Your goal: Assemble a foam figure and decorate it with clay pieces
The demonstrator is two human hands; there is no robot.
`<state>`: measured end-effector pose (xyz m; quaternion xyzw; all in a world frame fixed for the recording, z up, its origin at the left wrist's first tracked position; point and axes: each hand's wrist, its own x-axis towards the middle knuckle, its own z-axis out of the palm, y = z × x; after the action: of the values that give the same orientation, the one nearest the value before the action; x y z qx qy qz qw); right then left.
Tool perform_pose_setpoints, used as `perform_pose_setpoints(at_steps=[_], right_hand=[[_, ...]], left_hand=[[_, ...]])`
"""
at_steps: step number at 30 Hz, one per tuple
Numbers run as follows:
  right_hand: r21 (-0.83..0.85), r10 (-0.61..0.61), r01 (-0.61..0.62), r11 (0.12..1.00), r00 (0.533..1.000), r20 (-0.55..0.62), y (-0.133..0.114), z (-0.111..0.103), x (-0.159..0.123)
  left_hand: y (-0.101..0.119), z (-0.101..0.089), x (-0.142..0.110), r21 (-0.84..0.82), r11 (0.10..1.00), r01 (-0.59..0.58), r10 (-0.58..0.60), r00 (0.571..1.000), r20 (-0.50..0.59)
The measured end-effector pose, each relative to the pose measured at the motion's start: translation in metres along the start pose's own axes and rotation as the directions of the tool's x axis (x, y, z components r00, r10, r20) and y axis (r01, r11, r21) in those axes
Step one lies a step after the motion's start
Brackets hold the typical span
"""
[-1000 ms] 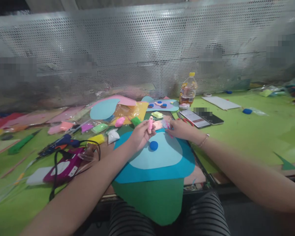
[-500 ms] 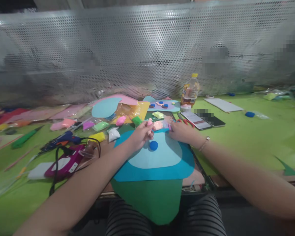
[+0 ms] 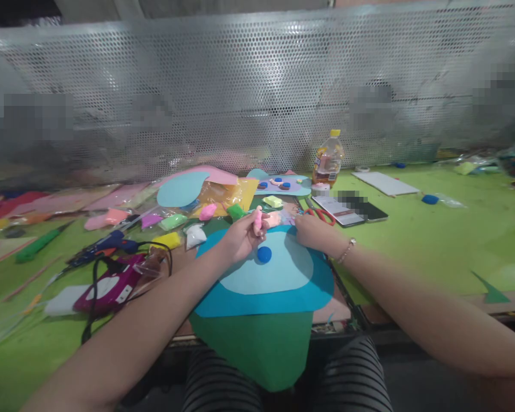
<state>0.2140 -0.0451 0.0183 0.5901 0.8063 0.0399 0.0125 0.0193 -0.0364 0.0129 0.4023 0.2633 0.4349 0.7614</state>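
Note:
My left hand [image 3: 239, 237] is closed around a small pink roll of clay [image 3: 257, 220], held upright above the far edge of the blue paper shape [image 3: 261, 292]. My right hand [image 3: 312, 231] rests fingers-down on that far edge, close to a pale pink clay lump [image 3: 275, 218]; its fingers are curled and what they hold is hidden. A round blue clay ball [image 3: 264, 254] sits on the light blue oval [image 3: 268, 272] between my hands. A green sheet [image 3: 257, 349] lies under the blue shapes, hanging over my lap.
Packets of coloured clay [image 3: 171, 222] lie left of my hands, with a glue gun [image 3: 100, 247] and a purple pouch [image 3: 109, 286] with a black cord. Red-handled scissors [image 3: 320, 214], two phones [image 3: 347, 209] and a bottle [image 3: 327, 159] stand to the right. A perforated metal screen [image 3: 257, 91] closes the back.
My left hand has lowered and tilted the pink roll slightly toward the pink lump. My right hand has shifted a little left along the blue shape's edge.

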Motion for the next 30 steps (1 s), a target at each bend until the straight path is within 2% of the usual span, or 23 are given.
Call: perform_pose_setpoints(at_steps=[3,5,6,7,9,11,13,15,17,19,23,27,30], right_hand=[[0.097,0.025,-0.017,0.995,0.996,-0.081,0.008,-0.002,0.002],[0.274,0.051,0.006,0.962,0.979,-0.200,0.011,-0.003,0.006],[0.411,0.061,0.054,0.910,0.963,-0.262,0.012,-0.004,0.007],[0.561,0.072,0.127,0.818,0.945,-0.320,0.011,-0.005,0.008],[0.801,0.102,0.290,0.523,0.912,-0.397,0.008,-0.007,0.009],[0.893,0.126,0.388,0.230,0.898,-0.422,0.005,-0.008,0.007],[0.905,0.137,0.422,0.058,0.894,-0.426,0.002,-0.008,0.005],[0.902,0.130,0.431,-0.041,0.897,-0.423,-0.001,-0.008,0.003],[0.890,0.136,0.445,-0.094,0.892,-0.432,-0.003,-0.007,0.001],[0.880,0.149,0.463,-0.107,0.882,-0.446,-0.005,-0.007,0.000],[0.881,0.164,0.464,-0.088,0.879,-0.447,-0.010,-0.006,-0.002],[0.851,0.177,0.516,-0.100,0.850,-0.495,-0.010,-0.008,-0.006],[0.843,0.156,0.535,-0.057,0.839,-0.522,-0.010,-0.014,-0.012]], left_hand=[[0.001,-0.002,-0.001,-0.030,0.999,0.015,-0.014,1.000,0.013],[0.002,-0.003,-0.001,-0.048,0.998,0.045,-0.043,0.998,0.043],[0.002,-0.002,-0.001,-0.058,0.996,0.061,-0.057,0.997,0.058],[0.002,-0.002,-0.001,-0.069,0.995,0.074,-0.069,0.995,0.069],[0.002,-0.002,-0.001,-0.094,0.991,0.090,-0.082,0.993,0.082],[0.002,-0.002,-0.001,-0.108,0.989,0.101,-0.090,0.991,0.098],[0.002,-0.001,-0.001,-0.109,0.989,0.103,-0.090,0.989,0.115],[0.002,0.001,-0.002,-0.100,0.989,0.107,-0.093,0.987,0.133],[0.002,0.004,-0.003,-0.088,0.989,0.117,-0.103,0.983,0.149],[0.002,0.007,-0.006,-0.077,0.989,0.125,-0.111,0.980,0.162],[0.003,0.010,-0.009,-0.064,0.990,0.125,-0.113,0.979,0.167],[0.004,0.010,-0.011,-0.099,0.983,0.153,-0.133,0.973,0.187],[0.006,0.012,-0.012,-0.137,0.977,0.165,-0.136,0.971,0.198]])
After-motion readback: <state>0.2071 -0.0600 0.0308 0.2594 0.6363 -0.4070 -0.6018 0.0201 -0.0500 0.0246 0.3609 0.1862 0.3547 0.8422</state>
